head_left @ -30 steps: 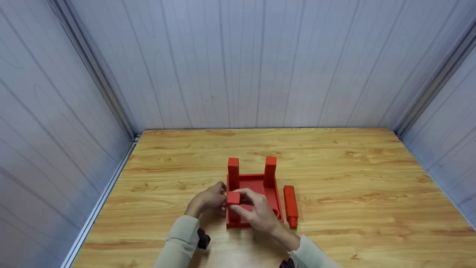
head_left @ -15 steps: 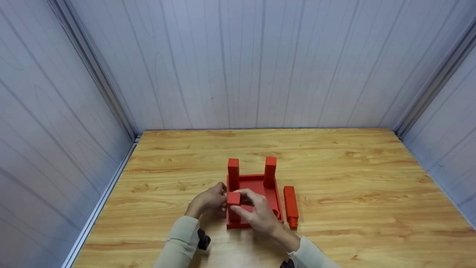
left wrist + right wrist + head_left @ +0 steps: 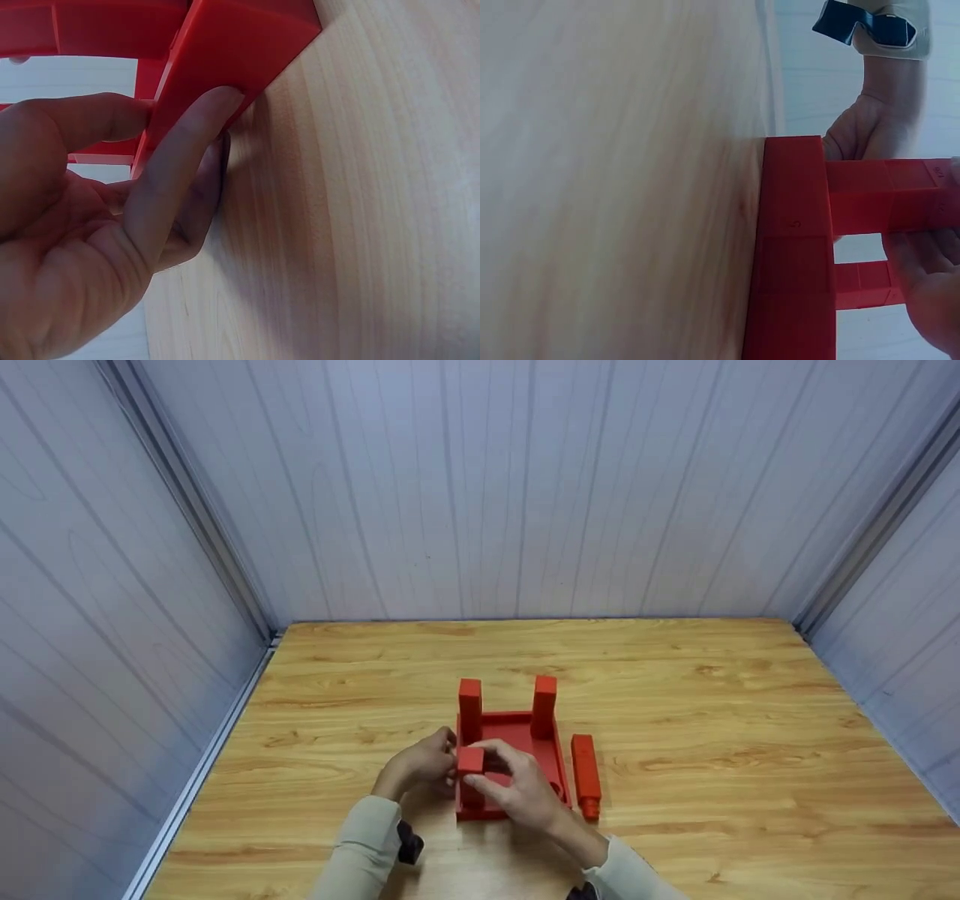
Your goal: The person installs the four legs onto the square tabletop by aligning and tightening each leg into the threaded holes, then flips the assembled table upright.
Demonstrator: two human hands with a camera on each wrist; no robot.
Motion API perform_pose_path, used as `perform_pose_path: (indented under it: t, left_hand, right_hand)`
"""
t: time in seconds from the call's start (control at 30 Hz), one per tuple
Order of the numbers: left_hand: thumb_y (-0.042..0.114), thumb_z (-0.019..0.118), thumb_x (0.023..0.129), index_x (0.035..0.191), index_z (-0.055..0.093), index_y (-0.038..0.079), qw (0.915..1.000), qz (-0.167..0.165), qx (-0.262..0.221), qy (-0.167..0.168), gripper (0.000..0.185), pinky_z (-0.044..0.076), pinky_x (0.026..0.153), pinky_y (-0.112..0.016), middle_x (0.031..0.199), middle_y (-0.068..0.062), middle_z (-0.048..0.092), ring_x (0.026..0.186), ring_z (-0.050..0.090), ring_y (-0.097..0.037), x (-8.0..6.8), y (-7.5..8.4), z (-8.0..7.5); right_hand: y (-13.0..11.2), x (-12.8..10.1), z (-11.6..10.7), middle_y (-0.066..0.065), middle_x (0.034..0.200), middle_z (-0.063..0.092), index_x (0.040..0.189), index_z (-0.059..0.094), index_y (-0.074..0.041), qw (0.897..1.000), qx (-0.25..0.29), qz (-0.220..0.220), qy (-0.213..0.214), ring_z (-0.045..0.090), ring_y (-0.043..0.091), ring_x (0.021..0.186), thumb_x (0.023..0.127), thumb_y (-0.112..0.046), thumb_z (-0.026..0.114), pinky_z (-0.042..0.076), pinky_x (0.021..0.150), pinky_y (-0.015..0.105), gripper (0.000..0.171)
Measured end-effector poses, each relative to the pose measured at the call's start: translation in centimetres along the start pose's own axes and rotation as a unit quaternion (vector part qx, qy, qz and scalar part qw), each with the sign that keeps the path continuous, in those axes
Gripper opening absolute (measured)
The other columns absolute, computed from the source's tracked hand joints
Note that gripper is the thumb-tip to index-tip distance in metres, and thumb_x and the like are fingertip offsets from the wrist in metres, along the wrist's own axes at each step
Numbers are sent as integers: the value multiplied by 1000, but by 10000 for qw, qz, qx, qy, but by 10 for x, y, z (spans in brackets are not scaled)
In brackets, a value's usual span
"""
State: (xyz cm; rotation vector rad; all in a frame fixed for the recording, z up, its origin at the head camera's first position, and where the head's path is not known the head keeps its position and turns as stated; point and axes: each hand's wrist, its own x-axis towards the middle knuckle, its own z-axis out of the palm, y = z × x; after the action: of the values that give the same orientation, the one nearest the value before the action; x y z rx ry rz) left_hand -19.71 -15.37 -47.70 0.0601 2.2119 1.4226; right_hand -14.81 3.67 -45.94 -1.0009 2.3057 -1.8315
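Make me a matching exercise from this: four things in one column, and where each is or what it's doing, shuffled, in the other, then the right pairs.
1. left hand
2. right hand
3. loose post
4. tabletop

A. underneath the red tray
B. gripping a standing post
C. lying to the right of the tray
D. holding the tray's left side

Pairs: 1-D, 2-B, 3-C, 4-A.

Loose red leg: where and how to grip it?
Probably mid-shaft, from above, pinching its long sides: the loose red leg lies on its side, the shaft straight and square. Leave the narrower near stub free. The red tray sits close on its left, so room there looks tight.
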Motion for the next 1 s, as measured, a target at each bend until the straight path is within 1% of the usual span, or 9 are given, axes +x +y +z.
perform_pose_path:
  t: [0.07, 0.2, 0.3, 0.4, 0.53, 0.63, 0.77, 0.87, 1.0]
  left_hand:
    - [-2, 46, 89, 118, 41, 1, 10000, -15, 26, 25, 29, 44, 58, -29, 76, -7, 48, 66, 48, -19, -1, 0, 0]
    - [-2, 47, 88, 118, 42, 0, 10000, -28, 57, 67, 31, 46, 59, -29, 80, -8, 49, 67, 50, -19, -2, -1, 1]
    - [-3, 46, 88, 118, 41, 0, 10000, -63, -71, 16, 31, 49, 59, -30, 79, -8, 49, 67, 51, -18, -1, -2, 1]
    - [-4, 45, 88, 118, 39, 0, 9997, -87, -201, -47, 31, 51, 59, -31, 77, -8, 48, 67, 50, -18, 0, -2, 1]
    - [-3, 46, 87, 119, 40, 1, 9999, -85, -125, 3, 32, 51, 58, -30, 76, -8, 48, 67, 50, -18, 0, -2, 1]
    - [-5, 46, 86, 118, 40, 1, 9999, -85, -71, 53, 33, 48, 57, -30, 77, -8, 47, 66, 50, -19, 1, -2, 2]
    - [-6, 43, 88, 118, 38, 0, 9996, -86, -260, -31, 31, 50, 56, -32, 77, -9, 46, 65, 50, -20, 2, -2, 2]
    - [-6, 41, 90, 118, 36, 0, 9989, -85, -447, -124, 30, 52, 57, -34, 76, -9, 45, 64, 49, -21, 1, -2, 2]
    - [-7, 40, 90, 119, 35, 0, 9984, -87, -542, -164, 31, 52, 57, -34, 75, -9, 44, 64, 48, -20, 1, -1, 1]
  right_hand:
    - [4, 0, 0, 11, 112, 65, 121, 55, 0, 10000, 39, -65, -13, 64, 19, 105, 90, -10, 65, 53, 90, 32, 34]
    - [24, 0, 1, 8, 115, 64, 124, 54, -7, 9998, 97, -152, -50, 63, 17, 106, 91, -14, 65, 53, 90, 32, 35]
    - [25, -1, -2, 6, 118, 62, 125, 53, -10, 9996, 172, -185, -85, 61, 16, 108, 92, -17, 64, 52, 92, 34, 36]
    - [22, 0, -6, 8, 121, 60, 126, 53, -12, 9996, 241, -160, -48, 59, 16, 111, 93, -18, 63, 50, 96, 36, 36]
    - [18, 1, -13, 13, 121, 59, 126, 52, -9, 9993, 199, -303, 105, 59, 21, 111, 93, -14, 61, 49, 96, 40, 35]
    - [12, 3, -19, 15, 115, 61, 124, 53, -2, 9980, 172, -519, 315, 60, 29, 106, 93, -7, 60, 51, 92, 40, 32]
    - [-4, 4, -27, 20, 110, 61, 119, 53, 6, 9950, 157, -718, 671, 60, 38, 101, 91, -1, 60, 53, 88, 36, 30]
    - [-15, 4, -34, 20, 110, 60, 118, 53, 10, 9937, 148, -676, 882, 60, 37, 99, 90, 1, 60, 53, 86, 34, 30]
    - [-18, 3, -44, 17, 111, 59, 117, 52, 10, 9926, 275, -486, 1077, 60, 34, 100, 91, 1, 59, 53, 87, 35, 29]
